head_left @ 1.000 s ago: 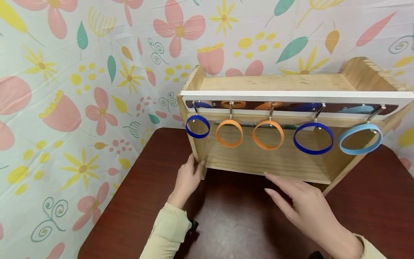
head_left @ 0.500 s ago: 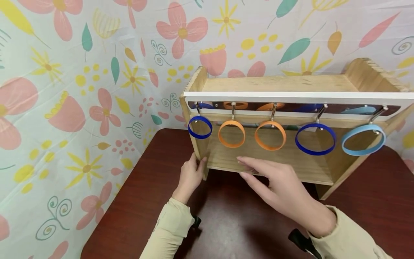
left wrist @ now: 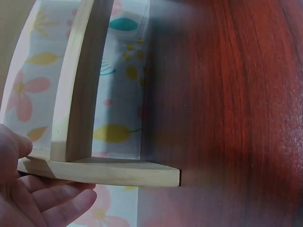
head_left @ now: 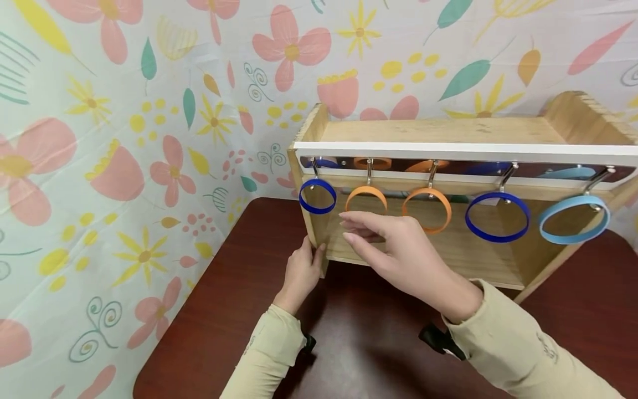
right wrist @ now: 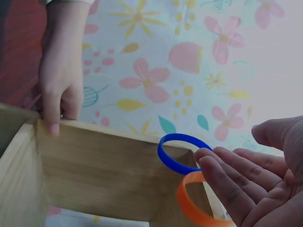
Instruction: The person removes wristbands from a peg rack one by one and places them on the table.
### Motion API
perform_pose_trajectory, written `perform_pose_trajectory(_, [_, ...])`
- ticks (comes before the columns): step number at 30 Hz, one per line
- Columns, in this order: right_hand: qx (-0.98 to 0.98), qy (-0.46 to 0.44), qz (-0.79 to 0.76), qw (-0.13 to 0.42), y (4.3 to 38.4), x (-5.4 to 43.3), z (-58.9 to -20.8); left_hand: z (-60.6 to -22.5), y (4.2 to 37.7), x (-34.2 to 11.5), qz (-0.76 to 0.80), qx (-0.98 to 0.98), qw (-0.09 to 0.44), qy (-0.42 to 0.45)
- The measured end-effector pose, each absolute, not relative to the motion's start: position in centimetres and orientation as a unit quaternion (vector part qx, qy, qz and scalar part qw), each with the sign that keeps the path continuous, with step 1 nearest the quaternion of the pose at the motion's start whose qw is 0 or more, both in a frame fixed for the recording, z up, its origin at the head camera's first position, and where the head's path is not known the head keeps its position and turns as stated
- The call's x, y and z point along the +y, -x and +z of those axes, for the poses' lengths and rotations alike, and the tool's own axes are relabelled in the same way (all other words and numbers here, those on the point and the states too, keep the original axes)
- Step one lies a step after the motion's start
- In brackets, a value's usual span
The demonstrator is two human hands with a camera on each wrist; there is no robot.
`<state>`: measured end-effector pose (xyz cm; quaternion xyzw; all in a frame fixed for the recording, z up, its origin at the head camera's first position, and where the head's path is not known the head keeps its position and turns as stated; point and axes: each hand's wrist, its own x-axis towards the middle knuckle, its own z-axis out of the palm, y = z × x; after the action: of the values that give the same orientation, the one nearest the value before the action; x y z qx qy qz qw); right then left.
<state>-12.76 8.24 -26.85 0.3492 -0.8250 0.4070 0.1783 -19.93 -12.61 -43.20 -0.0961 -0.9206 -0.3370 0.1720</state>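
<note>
A wooden shelf [head_left: 433, 130] stands on the table, with silicone wristbands hanging from metal hooks along its front. From left to right they are a blue band [head_left: 317, 211], an orange band [head_left: 366, 189], another orange band [head_left: 449, 213], a second blue band [head_left: 497, 239] and a light blue band [head_left: 573, 239]. My left hand [head_left: 301, 271] grips the lower left side panel [left wrist: 113, 175], thumb inside and fingers outside. My right hand [head_left: 399, 249] is raised before the left orange band, fingers extended and holding nothing. In the right wrist view its fingertips [right wrist: 204, 156] overlap the blue and orange bands.
A white-edged rail [head_left: 463, 147] with a shiny strip carries the hooks. The dark red table [head_left: 349, 354] spreads around the shelf. Flower-printed cloth [head_left: 209, 100] hangs behind and to the left.
My right hand has moved left and up, from in front of the lower right shelf edge to the left orange band. My left hand keeps its grip. The head view has shifted slightly.
</note>
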Motion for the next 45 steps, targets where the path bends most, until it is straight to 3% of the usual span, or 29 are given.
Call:
perform_pose_trajectory(11, [-0.835, -0.326, 0.411, 0.167, 14.6, 6.7, -26.6, -43.7, 19.9, -12.5, -0.329, -0.916, 0.210, 0.095])
perform_pose_trajectory(27, [-0.830, -0.268, 0.462, 0.162, 16.0, 6.4, -26.5, -43.8, 19.9, -12.5, -0.320, -0.921, 0.201, 0.096])
perform_pose_trajectory(37, [-0.853, -0.247, 0.420, 0.190, 16.1, 5.7, -26.9, -43.6, 19.9, -12.5, -0.323, -0.919, 0.203, 0.098])
perform_pose_trajectory(45, [-0.878, -0.239, 0.379, 0.167, 16.5, 5.1, -27.1, -43.5, 20.0, -12.5, -0.327, -0.920, 0.195, 0.095])
